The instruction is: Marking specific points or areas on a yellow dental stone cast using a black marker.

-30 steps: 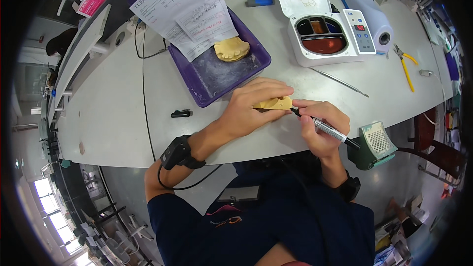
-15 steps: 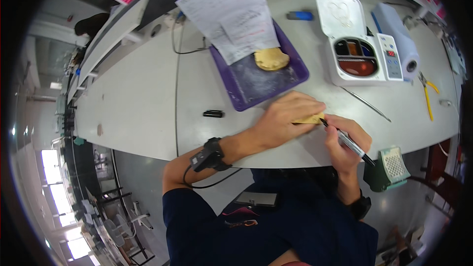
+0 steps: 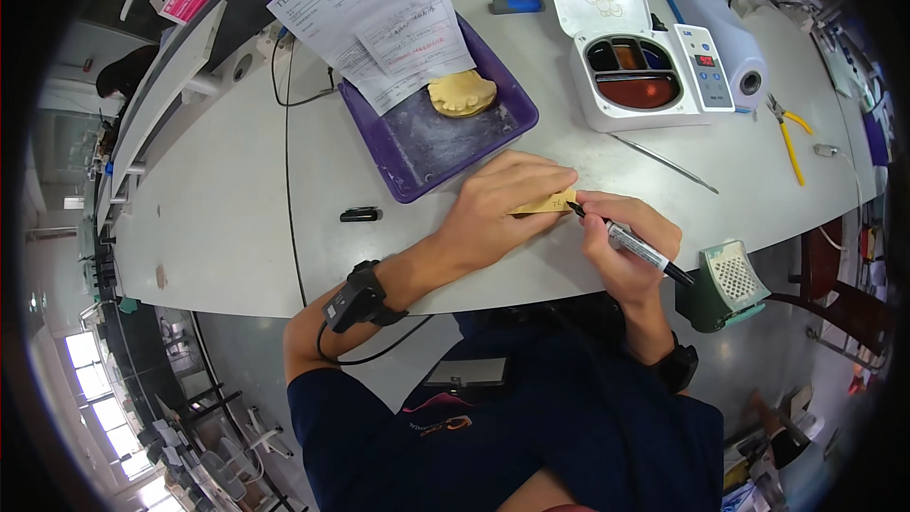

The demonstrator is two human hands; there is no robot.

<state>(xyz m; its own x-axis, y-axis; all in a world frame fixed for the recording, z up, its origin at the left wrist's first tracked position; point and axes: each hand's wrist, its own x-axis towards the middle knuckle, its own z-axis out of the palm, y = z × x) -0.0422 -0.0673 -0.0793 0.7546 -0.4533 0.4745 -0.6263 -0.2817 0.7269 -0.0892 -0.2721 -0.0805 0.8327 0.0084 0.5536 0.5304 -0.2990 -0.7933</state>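
Pale grey and curving along its front edge, the workbench point(image 3: 209, 199) is filling most of the head view, with equipment and windows bending away toward the rim. Near its front edge, the left hand point(image 3: 507, 194) is holding a yellow piece point(image 3: 547, 203), fingers closing over it and leaving only a narrow strip exposed. The right hand point(image 3: 621, 265) is gripping a black-and-white marker point(image 3: 637, 245) like a pen, its tip pointing at the strip's right end; whether the tip is touching, I cannot tell.

For clean marks, the left hand should be keeping the piece firmly braced, with its fingers staying clear of the wet ink. The right hand should be using light, short strokes and spacing the characters to fit such a small face.

As for writing, a few small dark characters are showing on the yellow strip. Printed sheets point(image 3: 327, 0) with handwriting, some of it red, are overlapping the purple tray point(image 3: 427, 147), where a yellow cast point(image 3: 462, 93) is lying. Small print is running along the marker's barrel, too fine to make out. Red digits are glowing on the control panel point(image 3: 706, 62) of the white heater point(image 3: 616, 118).
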